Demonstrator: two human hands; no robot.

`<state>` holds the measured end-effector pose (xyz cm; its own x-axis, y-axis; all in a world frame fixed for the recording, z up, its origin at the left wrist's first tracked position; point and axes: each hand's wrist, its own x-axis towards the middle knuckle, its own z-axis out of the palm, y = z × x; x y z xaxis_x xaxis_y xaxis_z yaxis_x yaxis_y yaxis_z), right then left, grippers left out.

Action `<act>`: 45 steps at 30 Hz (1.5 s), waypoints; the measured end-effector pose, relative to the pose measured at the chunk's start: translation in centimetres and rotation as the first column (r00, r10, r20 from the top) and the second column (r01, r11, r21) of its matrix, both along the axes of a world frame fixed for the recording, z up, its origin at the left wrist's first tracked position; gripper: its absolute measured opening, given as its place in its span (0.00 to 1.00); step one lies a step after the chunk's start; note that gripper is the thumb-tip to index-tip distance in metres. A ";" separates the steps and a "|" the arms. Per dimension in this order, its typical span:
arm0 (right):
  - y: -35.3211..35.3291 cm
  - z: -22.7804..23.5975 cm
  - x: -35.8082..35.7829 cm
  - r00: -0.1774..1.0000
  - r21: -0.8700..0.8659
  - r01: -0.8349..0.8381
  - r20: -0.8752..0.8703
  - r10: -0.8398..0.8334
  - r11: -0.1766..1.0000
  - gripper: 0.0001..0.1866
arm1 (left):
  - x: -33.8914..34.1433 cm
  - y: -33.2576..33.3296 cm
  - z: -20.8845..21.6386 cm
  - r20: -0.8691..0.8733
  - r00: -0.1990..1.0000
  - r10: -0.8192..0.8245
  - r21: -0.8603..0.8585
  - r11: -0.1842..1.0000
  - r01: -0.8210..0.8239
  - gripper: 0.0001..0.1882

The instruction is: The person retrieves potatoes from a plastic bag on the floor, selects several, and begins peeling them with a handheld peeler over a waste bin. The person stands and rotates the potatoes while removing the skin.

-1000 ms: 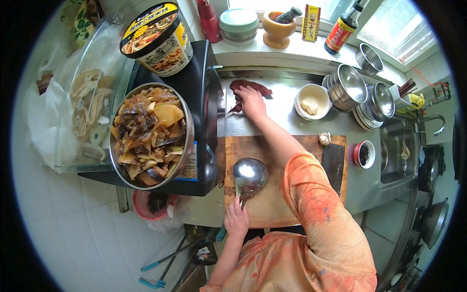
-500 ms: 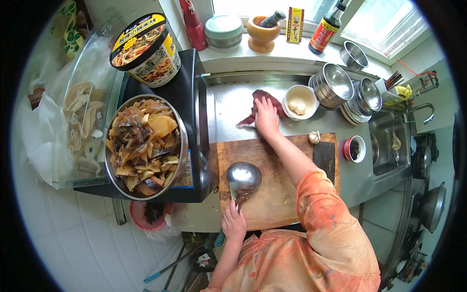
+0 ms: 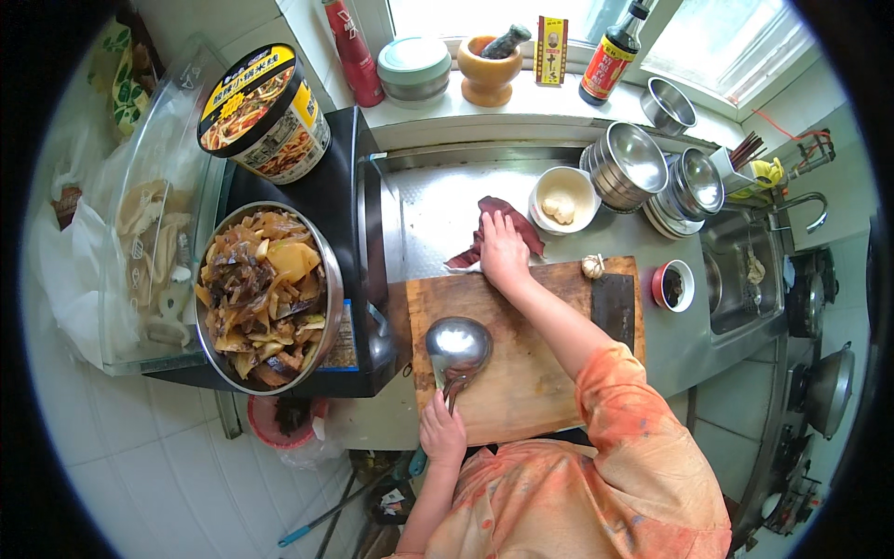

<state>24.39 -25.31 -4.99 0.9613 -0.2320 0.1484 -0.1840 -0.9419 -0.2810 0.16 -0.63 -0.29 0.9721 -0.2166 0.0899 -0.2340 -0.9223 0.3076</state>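
My right hand (image 3: 503,250) presses flat on a dark red cloth (image 3: 492,216) lying on the steel counter (image 3: 438,200) just beyond the wooden cutting board (image 3: 521,373). My left hand (image 3: 441,432) grips the handle of a steel ladle (image 3: 458,347) whose empty bowl rests over the board's left part. A cleaver (image 3: 613,306) lies on the board's right edge, with a garlic bulb (image 3: 592,266) near its far end.
A steel bowl of cooked vegetables (image 3: 265,296) and an instant noodle tub (image 3: 264,112) sit on a black appliance at left. A white bowl (image 3: 563,197), stacked steel bowls (image 3: 643,168), a small red cup (image 3: 672,285), a mortar (image 3: 489,65), bottles and a sink (image 3: 740,270) surround the counter.
My right hand has slid the red cloth over the counter, toward the board's far edge. My left hand keeps hold of the ladle on the board.
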 end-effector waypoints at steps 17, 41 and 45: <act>0.8 1.4 0.0 0.999 0.006 0.007 -0.037 -0.007 1.000 0.25 | 0.0 -0.2 0.3 0.003 1.000 0.008 0.022 1.000 -0.009 0.31; -0.2 0.3 3.6 0.980 0.112 0.197 0.005 -0.198 0.974 0.35 | 0.1 -0.4 0.2 0.049 0.999 -0.005 0.064 0.998 0.002 0.32; 1.2 1.1 6.9 0.980 0.029 0.103 0.171 -0.107 0.994 0.25 | 0.0 -0.2 0.0 -0.001 1.000 -0.008 0.017 1.000 0.008 0.33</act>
<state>31.32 -24.06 -3.84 0.8920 -0.3350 0.3035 -0.2290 -0.9138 -0.3356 0.15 -0.82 -0.26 0.9705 -0.2255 0.0853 -0.2407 -0.9256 0.2920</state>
